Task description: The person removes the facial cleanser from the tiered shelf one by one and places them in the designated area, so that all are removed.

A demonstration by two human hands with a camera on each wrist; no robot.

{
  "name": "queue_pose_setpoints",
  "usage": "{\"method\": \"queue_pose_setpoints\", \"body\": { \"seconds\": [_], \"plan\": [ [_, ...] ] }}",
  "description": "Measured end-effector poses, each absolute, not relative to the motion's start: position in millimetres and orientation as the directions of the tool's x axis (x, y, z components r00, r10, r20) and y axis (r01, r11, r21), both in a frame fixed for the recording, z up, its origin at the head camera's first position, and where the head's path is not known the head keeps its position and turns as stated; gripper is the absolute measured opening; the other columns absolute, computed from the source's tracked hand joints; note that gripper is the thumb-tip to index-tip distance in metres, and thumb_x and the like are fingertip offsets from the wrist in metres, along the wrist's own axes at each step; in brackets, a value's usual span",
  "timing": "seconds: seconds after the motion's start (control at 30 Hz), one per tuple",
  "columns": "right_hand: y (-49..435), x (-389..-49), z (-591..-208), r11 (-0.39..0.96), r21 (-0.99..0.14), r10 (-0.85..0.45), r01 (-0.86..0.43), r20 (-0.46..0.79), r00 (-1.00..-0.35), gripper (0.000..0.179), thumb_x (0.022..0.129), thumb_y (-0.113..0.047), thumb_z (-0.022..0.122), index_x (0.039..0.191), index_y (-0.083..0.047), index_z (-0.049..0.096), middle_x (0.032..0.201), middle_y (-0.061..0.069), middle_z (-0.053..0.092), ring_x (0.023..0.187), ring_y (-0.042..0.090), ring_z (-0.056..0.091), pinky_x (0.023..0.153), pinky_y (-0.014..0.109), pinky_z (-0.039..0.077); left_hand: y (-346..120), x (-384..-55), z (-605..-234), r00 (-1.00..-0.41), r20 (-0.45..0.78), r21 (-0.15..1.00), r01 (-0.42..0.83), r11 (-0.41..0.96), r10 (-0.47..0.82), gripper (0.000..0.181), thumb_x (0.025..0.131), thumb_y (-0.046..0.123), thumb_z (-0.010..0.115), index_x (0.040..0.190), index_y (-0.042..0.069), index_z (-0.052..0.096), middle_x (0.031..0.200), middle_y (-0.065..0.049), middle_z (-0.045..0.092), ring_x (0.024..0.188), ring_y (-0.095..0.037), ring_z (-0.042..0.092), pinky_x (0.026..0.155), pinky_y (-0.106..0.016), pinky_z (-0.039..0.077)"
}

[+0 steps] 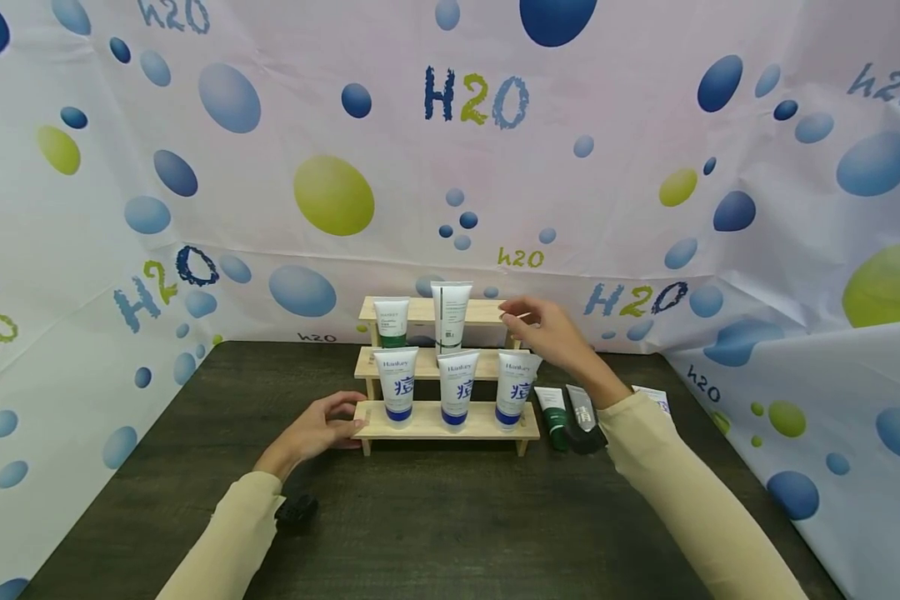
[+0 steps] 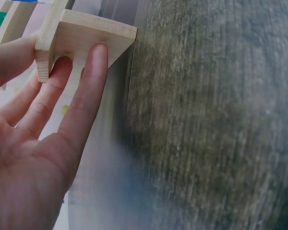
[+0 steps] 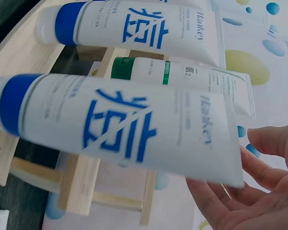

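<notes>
A three-tier wooden stand (image 1: 420, 431) holds upright tubes. My left hand (image 1: 318, 429) grips the left end of its lowest shelf; in the left wrist view the thumb lies on one side of the wood (image 2: 93, 33) and fingers on the other. Three white tubes with blue caps (image 1: 457, 387) stand along that lowest shelf. Behind them are a short green-capped tube (image 1: 392, 321) and a taller white tube (image 1: 451, 312). My right hand (image 1: 543, 329) is beside the right end of the top shelf, thumb and fingers apart, behind the nearest blue-capped tube (image 3: 120, 124) in the right wrist view.
Right of the stand, a green-capped tube (image 1: 552, 417) and a dark grey item (image 1: 583, 412) lie on the dark wooden table (image 1: 450, 525). A white item (image 1: 654, 398) is partly hidden by the right sleeve. A printed curtain (image 1: 435, 208) hangs behind the table.
</notes>
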State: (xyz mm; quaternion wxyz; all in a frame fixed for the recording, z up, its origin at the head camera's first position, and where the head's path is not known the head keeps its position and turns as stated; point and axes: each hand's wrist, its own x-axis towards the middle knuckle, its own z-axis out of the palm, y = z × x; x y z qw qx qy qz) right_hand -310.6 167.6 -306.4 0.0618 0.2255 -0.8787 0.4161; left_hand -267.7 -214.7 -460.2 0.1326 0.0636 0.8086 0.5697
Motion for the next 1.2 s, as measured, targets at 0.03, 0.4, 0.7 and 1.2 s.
{"method": "queue_pose_setpoints", "body": {
  "seconds": [0.03, 0.4, 0.7, 1.2],
  "plan": [
    [165.2, -310.6, -305.1, 0.554, -0.702, -0.347, -0.448, 0.295, -0.890, 0.038, 0.106, -0.023, 0.059, 0.135, 0.001, 0.061, 0.131, 0.024, 0.066, 0.111, 0.040, 0.068, 0.091, 0.050, 0.063, -214.6, -267.9, -460.3, -0.956, -0.142, 0.939, -0.048, 0.340, 0.256, 0.059, 0.100, 0.014, 0.069, 0.152, 0.002, 0.043, 0.134, -0.025, 0.057, 0.101, -0.021, 0.070, 0.090, -0.044, 0.066],
    [133.2, -318.1, -299.0, 0.560, -0.692, -0.381, -0.455, 0.272, -0.884, 0.041, 0.104, -0.020, 0.060, 0.138, 0.002, 0.058, 0.132, 0.024, 0.066, 0.114, 0.040, 0.067, 0.088, 0.042, 0.065, -215.2, -269.3, -463.0, -0.960, -0.138, 0.944, -0.053, 0.327, 0.244, 0.061, 0.099, 0.015, 0.071, 0.151, 0.001, 0.044, 0.130, -0.022, 0.058, 0.101, -0.020, 0.070, 0.090, -0.042, 0.066],
    [114.3, -325.3, -297.6, 0.532, -0.755, -0.395, -0.384, 0.180, -0.901, 0.053, 0.102, -0.020, 0.064, 0.147, 0.002, 0.048, 0.137, 0.025, 0.062, 0.119, 0.039, 0.067, 0.095, 0.043, 0.064, -215.1, -272.4, -465.9, -0.963, -0.154, 0.943, -0.076, 0.324, 0.223, 0.059, 0.098, 0.014, 0.072, 0.149, 0.004, 0.047, 0.129, -0.021, 0.059, 0.101, -0.020, 0.070, 0.090, -0.041, 0.066],
    [103.7, -333.9, -304.3, 0.543, -0.786, -0.356, -0.296, 0.103, -0.929, 0.040, 0.100, -0.016, 0.070, 0.134, -0.001, 0.055, 0.134, 0.022, 0.064, 0.116, 0.037, 0.068, 0.086, 0.038, 0.066, -215.5, -271.5, -464.6, -0.960, -0.150, 0.945, -0.070, 0.319, 0.234, 0.058, 0.099, 0.014, 0.071, 0.150, 0.002, 0.046, 0.131, -0.022, 0.058, 0.102, -0.021, 0.069, 0.090, -0.042, 0.066]
  ]
}}
